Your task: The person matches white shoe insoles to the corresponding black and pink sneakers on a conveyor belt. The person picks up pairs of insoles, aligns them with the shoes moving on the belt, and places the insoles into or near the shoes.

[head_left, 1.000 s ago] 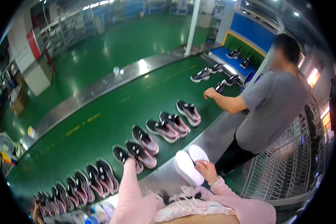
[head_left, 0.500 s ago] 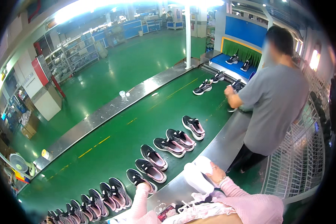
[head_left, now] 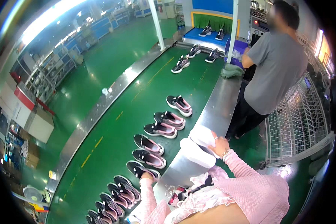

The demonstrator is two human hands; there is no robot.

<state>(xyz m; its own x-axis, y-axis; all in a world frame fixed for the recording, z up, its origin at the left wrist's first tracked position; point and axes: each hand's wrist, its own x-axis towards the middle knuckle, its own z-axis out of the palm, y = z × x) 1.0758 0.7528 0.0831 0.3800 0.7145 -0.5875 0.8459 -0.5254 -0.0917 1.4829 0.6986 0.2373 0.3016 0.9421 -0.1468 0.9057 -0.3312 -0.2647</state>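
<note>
Belt [head_left: 112, 149], green and long, runs away from me toward the far end, wider in my view than it was a second ago, because my head has come up and more of the hall shows now. The steel ledge [head_left: 216, 108] at its right edge lies just under my arms. A co-worker in a grey shirt [head_left: 276, 59] stands further along that ledge, back to me, now nearer the top of my view.

Shoes ride the belt in pairs, black with pink inside. My left hand [head_left: 147, 175] has come down onto the nearest shoe [head_left: 142, 170] at the belt's near edge; a second ago it was short of it. I read that as the reach being finished. Fingers lie over the shoe, but whether they are closed around it I cannot tell.

My right hand [head_left: 220, 145] stays curled around the white shoe forms [head_left: 198, 145] on the ledge, fingers wrapped over the upper one, the other lying against it. They sit a little left of where they were, nearer the belt
</note>
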